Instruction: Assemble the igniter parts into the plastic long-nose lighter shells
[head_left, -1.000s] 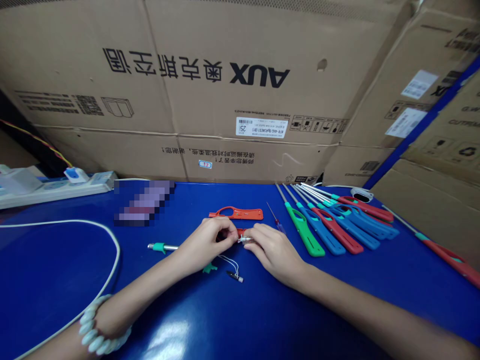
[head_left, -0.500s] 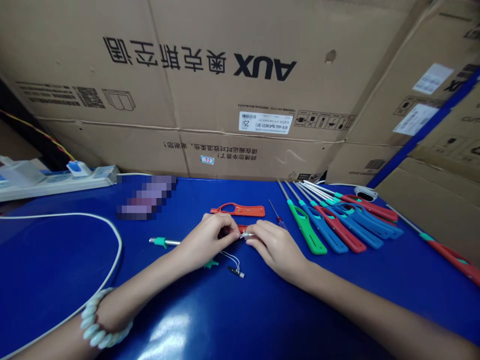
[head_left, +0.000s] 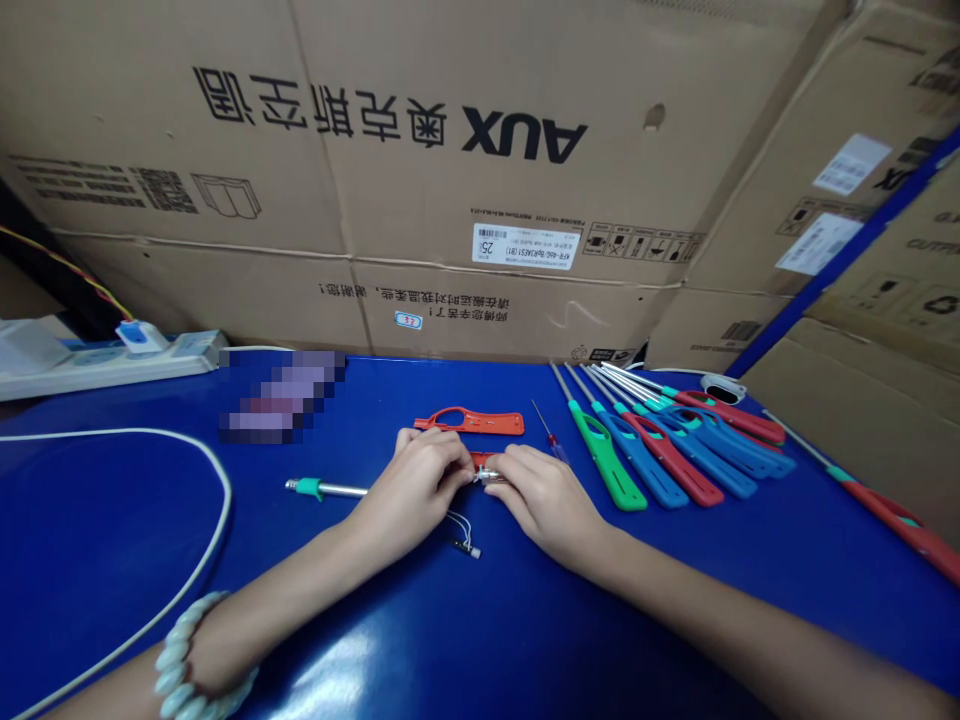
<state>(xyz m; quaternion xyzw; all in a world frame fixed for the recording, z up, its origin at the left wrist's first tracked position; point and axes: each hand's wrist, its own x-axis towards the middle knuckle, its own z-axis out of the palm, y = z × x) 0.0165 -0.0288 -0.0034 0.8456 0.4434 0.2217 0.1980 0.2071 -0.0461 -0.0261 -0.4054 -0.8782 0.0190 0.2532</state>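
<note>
My right hand (head_left: 551, 500) pinches a small clear lighter fuel tank with a metal valve (head_left: 487, 475) between thumb and fingers. Closed at the valve end is my left hand (head_left: 416, 480), its fingertips on a tiny part too small to name. A red shell piece (head_left: 481, 459) shows partly behind the fingertips. Just beyond lies a red lighter handle half (head_left: 491, 422), inner side up. A metal lighter tube with a green collar (head_left: 341, 489) extends left from under my left hand. Thin white wires (head_left: 463, 522) run to a small black part (head_left: 466, 549) near my left wrist.
Several assembled lighters (head_left: 660, 450) in green, blue and red lie to the right, with another red lighter (head_left: 892, 515) farther out. A screwdriver (head_left: 556, 447) rests beside them. Cardboard (head_left: 420, 200) walls the back. At left are a power strip (head_left: 180, 355) and white cable (head_left: 217, 470).
Both hands stay together at the valve, with only small finger shifts. The whole view has moved slightly, so things appear a little farther left.
</note>
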